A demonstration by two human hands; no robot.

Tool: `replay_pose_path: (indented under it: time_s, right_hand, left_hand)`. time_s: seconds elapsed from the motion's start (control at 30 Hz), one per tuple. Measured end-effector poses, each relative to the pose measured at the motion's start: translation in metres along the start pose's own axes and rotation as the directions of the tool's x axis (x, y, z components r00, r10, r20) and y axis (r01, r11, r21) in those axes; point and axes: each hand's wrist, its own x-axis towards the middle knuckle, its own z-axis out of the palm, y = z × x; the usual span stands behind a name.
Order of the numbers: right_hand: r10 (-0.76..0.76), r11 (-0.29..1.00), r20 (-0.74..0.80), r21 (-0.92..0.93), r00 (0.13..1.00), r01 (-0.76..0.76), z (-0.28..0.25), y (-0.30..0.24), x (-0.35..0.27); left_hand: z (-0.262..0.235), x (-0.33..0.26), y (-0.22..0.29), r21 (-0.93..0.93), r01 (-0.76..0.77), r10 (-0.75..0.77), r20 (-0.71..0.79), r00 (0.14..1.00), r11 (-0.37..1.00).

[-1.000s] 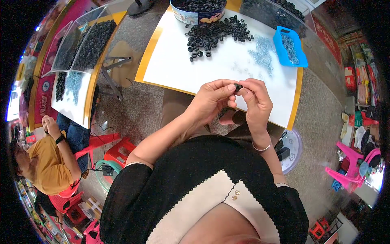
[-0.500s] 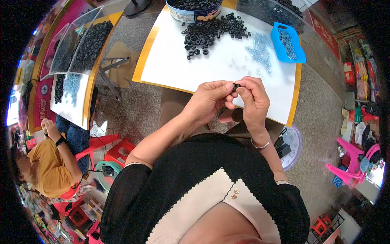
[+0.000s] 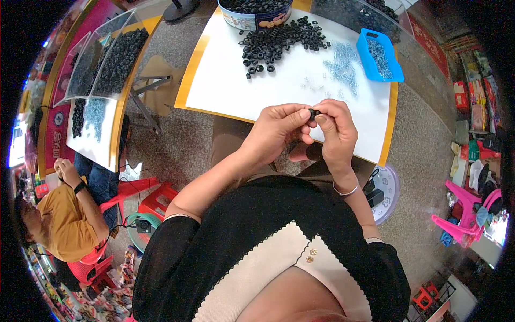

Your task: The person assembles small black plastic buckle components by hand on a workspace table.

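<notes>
Between my two hands, just above the near edge of the white-topped table (image 3: 225, 86), is a small black ring-shaped part (image 3: 313, 114). My left hand (image 3: 276, 131) pinches it with the thumb and forefinger. From the other side, my right hand (image 3: 338, 131) grips it with thumb and curled fingers; whether a second tiny piece is in those fingers is hidden. Beyond them lies a heap of loose black ring-shaped parts (image 3: 276, 44). To its right, tiny clear bluish pieces (image 3: 343, 64) are scattered on the white top.
A blue scoop-shaped tray (image 3: 394, 72) of bluish pieces sits at the table's right edge. At the back stands a round tin (image 3: 241, 22) full of black parts. On the left, a co-worker (image 3: 72, 222) sits at another table (image 3: 102, 150). A pink stool (image 3: 464, 214) is far right.
The black part has turned slightly and shows more between my fingertips. My hands remain in nearly the same place, both still pinching.
</notes>
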Motion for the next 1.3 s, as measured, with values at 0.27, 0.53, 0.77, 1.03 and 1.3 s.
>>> replay_pose_path:
  time_s: [0.27, 0.53, 0.77, 1.03, 1.3]
  right_hand:
    - [-0.195, 0.928, 0.114, -0.3, 0.974, 0.221, -0.001, 0.003, 0.004]
    - [0.369, 0.816, 0.195, 0.401, 0.909, -0.417, 0.008, -0.01, 0.005]
    - [0.277, 0.911, 0.15, 0.273, 0.949, -0.309, 0.01, -0.015, 0.002]
    - [0.346, 0.847, 0.048, 0.415, 0.937, -0.334, 0.023, -0.016, 0.003]
    - [0.218, 0.946, -0.084, 0.262, 0.972, -0.189, 0.031, -0.009, -0.003]
  left_hand:
    - [0.001, 0.003, 0.008, 0.161, 0.039, -0.041, 0.01, 0.999, 0.986]
    - [0.005, 0.007, 0.001, 0.14, 0.015, -0.022, 0.047, 0.999, 0.99]
    - [0.004, -0.001, 0.001, 0.036, 0.005, -0.008, 0.092, 0.996, 0.999]
    - [0.004, 0.005, -0.012, 0.162, -0.023, 0.001, 0.138, 0.99, 0.986]
    - [0.018, 0.002, -0.043, 0.391, -0.222, 0.259, -0.045, 0.965, 0.893]
